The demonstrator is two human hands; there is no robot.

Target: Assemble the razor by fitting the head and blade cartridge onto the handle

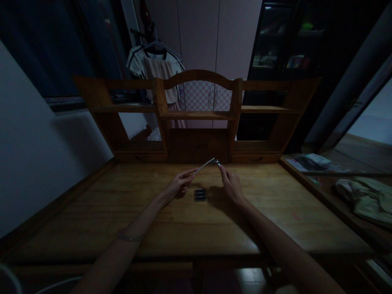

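Note:
My left hand [179, 183] pinches a thin white strip [203, 165], which slants up and to the right. In my right hand [231, 184] is a small shiny metal tool [218, 162] that looks like a nail clipper, though it is too small and dim to be sure. Its tip is at the strip's upper end; whether the two touch I cannot tell. Between and below my hands, a small clear pack with dark bars [200, 195], perhaps batteries, lies on the wooden desk [147, 228].
A wooden shelf unit [197, 116] stands along the desk's back edge. Clothes on a hanger [157, 61] are behind it at the left. To the right, a lower surface carries a plastic-wrapped bundle [318, 160] and a pale cloth bag [373, 200]. The room is dim.

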